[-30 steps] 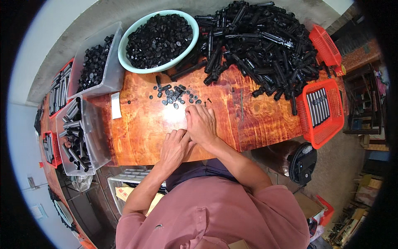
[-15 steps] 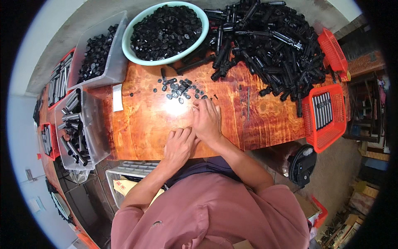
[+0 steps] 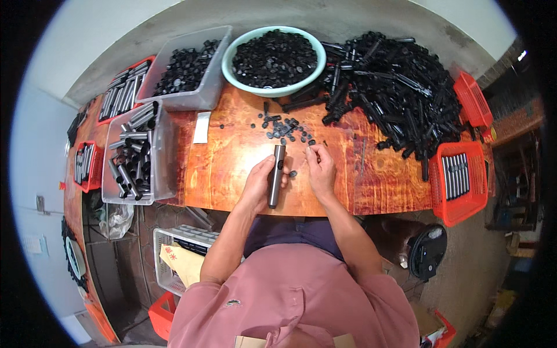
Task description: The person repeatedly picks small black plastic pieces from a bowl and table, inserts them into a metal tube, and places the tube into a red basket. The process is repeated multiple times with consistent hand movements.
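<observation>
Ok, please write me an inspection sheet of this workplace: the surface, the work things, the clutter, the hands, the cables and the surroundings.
Surface: orange-brown wooden table, glossy, bare near the front edge.
Job's things: dark tube, standing along the view; small black caps scattered behind it.
Clutter: green bowl full of black caps; large pile of black tubes; clear bins with tubes and caps; orange crates.
Hands: left hand grips the tube; right hand pinches something too small to tell, beside the caps.
Cables: nothing seen.
Surroundings: grey wall behind, white wire basket and a black round device under the table.
</observation>
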Tool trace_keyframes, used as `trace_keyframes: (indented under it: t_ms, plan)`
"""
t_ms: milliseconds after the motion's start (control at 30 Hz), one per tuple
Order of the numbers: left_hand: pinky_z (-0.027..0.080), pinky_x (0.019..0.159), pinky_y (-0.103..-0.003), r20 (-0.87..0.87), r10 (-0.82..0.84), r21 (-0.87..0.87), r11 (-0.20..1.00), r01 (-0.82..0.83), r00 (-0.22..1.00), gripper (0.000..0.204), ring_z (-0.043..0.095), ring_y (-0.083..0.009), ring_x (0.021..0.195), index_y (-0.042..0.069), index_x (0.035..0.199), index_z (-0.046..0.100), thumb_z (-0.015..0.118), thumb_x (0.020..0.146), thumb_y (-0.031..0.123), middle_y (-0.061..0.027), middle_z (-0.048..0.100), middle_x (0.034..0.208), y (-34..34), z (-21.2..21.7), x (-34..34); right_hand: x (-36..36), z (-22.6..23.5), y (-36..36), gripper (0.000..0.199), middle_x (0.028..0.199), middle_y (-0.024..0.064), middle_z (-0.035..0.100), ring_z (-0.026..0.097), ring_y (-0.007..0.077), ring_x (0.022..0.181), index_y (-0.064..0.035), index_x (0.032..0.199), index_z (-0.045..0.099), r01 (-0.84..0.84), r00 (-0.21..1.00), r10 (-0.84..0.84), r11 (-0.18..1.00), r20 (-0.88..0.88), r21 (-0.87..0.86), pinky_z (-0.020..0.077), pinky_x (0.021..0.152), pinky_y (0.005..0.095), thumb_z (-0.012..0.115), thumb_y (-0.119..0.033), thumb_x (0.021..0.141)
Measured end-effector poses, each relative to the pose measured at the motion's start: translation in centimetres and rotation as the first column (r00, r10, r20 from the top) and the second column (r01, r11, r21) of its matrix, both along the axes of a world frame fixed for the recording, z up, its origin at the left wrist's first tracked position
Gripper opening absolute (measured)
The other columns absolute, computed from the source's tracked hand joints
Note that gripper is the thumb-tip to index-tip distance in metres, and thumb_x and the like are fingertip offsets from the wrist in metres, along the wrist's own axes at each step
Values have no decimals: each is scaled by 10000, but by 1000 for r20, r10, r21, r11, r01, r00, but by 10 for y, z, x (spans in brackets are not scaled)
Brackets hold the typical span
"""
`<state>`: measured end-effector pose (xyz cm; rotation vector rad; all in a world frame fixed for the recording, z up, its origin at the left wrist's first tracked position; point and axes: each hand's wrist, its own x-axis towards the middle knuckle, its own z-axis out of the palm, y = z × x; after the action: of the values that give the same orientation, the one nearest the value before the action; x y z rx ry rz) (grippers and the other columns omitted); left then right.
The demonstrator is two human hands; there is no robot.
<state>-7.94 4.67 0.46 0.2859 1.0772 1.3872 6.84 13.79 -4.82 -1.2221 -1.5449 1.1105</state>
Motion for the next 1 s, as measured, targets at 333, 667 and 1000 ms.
trace_keyframes:
  t_ms: [333,667,1000]
  plan:
    - [519,710,-303,269,16,19,1000,-22,963,429,596,-162,725,8,1276,565,388,1100,357,-76,651,918,-15,-24,-7,16,26,-20,205,906,113,640,642,284,850,-16,1012,674,-439,881,316,822,351,363,513,721,379,744,-60,824]
    - [502,748,-310,317,18,61,997,-39,948,455,592,-161,763,14,1324,538,447,1079,386,-65,646,931,-17,-31,-8,13,30,-31,110,860,164,660,662,344,784,12,966,705,-378,908,295,884,299,277,528,703,408,689,-50,877]
    - [497,744,-317,348,13,77,996,-42,938,459,592,-170,757,3,1323,529,468,1072,383,-75,647,907,-19,-34,-8,13,21,-18,174,859,170,664,675,332,776,-13,1014,697,-285,818,156,946,553,156,527,696,414,690,-128,884]
